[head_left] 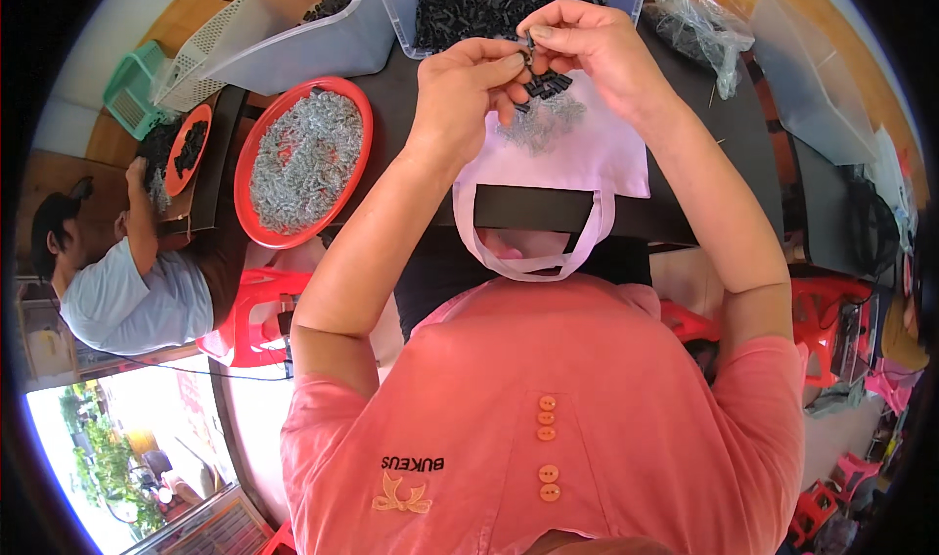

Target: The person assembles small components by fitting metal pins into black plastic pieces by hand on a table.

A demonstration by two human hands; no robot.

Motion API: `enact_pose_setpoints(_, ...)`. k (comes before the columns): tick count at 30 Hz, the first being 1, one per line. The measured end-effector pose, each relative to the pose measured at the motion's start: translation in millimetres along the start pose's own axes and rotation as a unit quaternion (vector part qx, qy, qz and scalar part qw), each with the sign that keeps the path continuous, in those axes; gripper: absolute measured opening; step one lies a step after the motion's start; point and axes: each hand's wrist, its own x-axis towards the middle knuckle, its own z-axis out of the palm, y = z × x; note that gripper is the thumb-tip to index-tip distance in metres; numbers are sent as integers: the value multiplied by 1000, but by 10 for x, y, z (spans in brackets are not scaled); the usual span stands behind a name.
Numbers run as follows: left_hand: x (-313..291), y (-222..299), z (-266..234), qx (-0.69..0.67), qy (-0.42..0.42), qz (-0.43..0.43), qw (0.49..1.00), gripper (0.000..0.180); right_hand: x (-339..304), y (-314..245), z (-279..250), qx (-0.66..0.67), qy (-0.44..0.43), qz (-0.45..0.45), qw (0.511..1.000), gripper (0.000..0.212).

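Observation:
Above a pale pink tote bag (606, 154), my left hand (460, 90) and my right hand (599, 54) meet, fingertips pinched together. Between them is a small black part (529, 54), mostly hidden by the fingers; its exact kind is too small to make out. Right below my fingers, several short black cylindrical pieces (550, 86) lie on the bag. Beside them spreads a loose heap of small silvery, spring-like pieces (543, 127). The bag's handles hang toward me over the dark table's near edge.
A clear bin (393, 17) of black parts stands at the far side. Left of my arms is a red round tray (365, 134) full of silvery pieces. Farther left, a person in a light blue shirt (137, 301) works at an orange plate (202, 125). A plastic bag (719, 37) lies far right.

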Motion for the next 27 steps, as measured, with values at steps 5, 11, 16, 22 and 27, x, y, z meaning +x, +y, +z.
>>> enact_pose_setpoints(5,63,-5,38,-34,0,6,999,15,19,69,72,33,30,-28,999,14)
enact_pose_setpoints(11,113,-52,21,-21,8,-6,1000,13,-3,185,137,18,67,-47,996,11)
enact_pose_setpoints(16,141,-124,-7,-31,5,-20,999,11,28,282,95,-23,38,-95,994,12)
enact_pose_setpoints(22,157,-198,-68,-54,-1,-31,998,11,49,239,57,-246,44,-215,944,10)
enact_pose_setpoints(27,149,-247,-67,-42,-4,-42,998,14,55,275,18,-241,26,-187,952,9)
